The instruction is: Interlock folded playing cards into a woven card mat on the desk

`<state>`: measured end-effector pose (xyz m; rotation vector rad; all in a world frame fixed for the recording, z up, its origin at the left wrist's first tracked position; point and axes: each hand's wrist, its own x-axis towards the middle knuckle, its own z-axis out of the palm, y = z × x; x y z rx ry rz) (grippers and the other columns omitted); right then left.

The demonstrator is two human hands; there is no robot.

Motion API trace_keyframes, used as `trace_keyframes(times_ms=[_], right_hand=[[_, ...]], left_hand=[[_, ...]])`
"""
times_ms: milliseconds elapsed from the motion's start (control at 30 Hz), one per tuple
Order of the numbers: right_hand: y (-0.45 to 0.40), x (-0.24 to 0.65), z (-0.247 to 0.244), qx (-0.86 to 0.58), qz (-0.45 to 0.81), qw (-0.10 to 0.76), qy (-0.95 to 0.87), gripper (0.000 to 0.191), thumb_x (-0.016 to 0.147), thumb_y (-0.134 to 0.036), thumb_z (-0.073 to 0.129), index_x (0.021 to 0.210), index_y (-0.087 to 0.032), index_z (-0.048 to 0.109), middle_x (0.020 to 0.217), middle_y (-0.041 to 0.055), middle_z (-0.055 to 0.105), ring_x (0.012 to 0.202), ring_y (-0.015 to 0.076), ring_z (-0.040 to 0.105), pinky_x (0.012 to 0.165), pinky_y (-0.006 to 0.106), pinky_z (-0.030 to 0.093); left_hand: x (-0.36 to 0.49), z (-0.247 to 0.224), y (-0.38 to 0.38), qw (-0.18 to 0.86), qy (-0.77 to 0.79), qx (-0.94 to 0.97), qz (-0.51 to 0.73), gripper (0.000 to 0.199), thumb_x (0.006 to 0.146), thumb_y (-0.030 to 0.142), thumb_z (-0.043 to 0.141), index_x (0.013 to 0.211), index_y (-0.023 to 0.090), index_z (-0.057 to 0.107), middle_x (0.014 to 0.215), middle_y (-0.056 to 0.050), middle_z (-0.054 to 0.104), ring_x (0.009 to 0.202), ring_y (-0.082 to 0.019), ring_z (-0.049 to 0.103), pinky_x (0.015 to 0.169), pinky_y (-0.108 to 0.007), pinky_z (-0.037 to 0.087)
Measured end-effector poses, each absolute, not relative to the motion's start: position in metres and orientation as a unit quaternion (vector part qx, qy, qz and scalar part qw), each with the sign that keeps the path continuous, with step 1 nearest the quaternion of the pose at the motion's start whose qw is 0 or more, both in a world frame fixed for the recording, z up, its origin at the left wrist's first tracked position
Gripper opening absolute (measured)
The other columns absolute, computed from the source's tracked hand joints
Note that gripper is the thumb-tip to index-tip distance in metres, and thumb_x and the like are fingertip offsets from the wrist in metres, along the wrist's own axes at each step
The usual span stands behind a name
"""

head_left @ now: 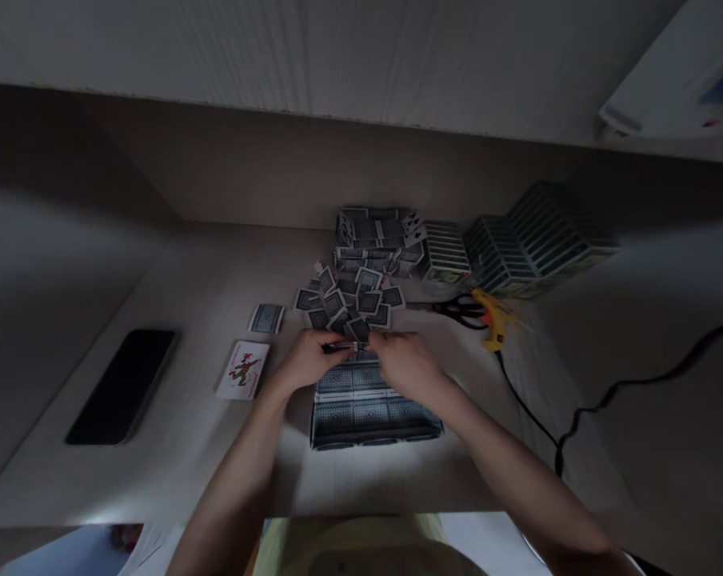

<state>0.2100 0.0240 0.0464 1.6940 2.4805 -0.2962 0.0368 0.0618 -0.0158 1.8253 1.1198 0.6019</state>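
— shirt (349,544) at the bottom edge, then forearms (229,488). what's the left hand (305,360) got?
— a card (343,347), edge-on, pinched at one end; the right hand (406,366) pinches the other, both just above a low card wall (367,404).
— and beyond?
— a loose heap (349,304), a card tower (373,240), stacked decks (535,240); scissors (457,312) and a glue gun (493,320) sit right, a joker (242,370) and phone (120,386) left.

My left grip (305,360) and right grip (403,364) both pinch an edge-on playing card (343,347) above a row of blue-backed cards (361,408) on the table (175,424); loose cards (343,300) lie just beyond, with scissors (461,310) and a yellow glue gun (493,318) off to the right.
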Motion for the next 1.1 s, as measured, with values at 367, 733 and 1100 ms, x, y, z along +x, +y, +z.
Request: trace_keyframes(times_ms=[367, 733, 1100], right_hand=[[0.024, 0.226, 0.048, 0.538, -0.18, -0.055, 0.822, 0.016, 0.086, -0.021, 0.044, 0.089, -0.015, 0.058, 0.083, 0.0084, 0.068, 0.078, 0.018, 0.063, 0.066, 0.025, 0.044], [0.012, 0.252, -0.003, 0.578, -0.277, -0.397, 0.657, 0.019, 0.076, -0.035, 0.056, 0.076, -0.019, 0.067, 0.075, 0.0026, 0.07, 0.068, 0.0147, 0.063, 0.063, 0.024, 0.048], [0.011, 0.248, -0.014, 0.569, -0.292, -0.438, 0.632, 0.018, 0.071, -0.036, 0.062, 0.072, -0.018, 0.068, 0.073, 0.0037, 0.071, 0.067, 0.0159, 0.064, 0.063, 0.025, 0.05]], left_hand=[[0.042, -0.001, 0.055, 0.406, 0.412, 0.765, 0.285, 0.018, 0.076, 0.026, 0.056, 0.087, 0.017, 0.068, 0.085, -0.003, 0.071, 0.077, -0.013, 0.063, 0.074, -0.022, 0.048], [0.049, 0.01, 0.046, 0.375, 0.471, 0.762, 0.24, 0.022, 0.078, 0.03, 0.054, 0.09, 0.019, 0.068, 0.091, -0.002, 0.071, 0.081, -0.016, 0.064, 0.075, -0.024, 0.047], [0.062, -0.006, 0.04, 0.373, 0.496, 0.713, 0.326, 0.014, 0.074, 0.029, 0.059, 0.075, 0.019, 0.068, 0.076, 0.0, 0.07, 0.068, -0.013, 0.061, 0.066, -0.021, 0.045]])
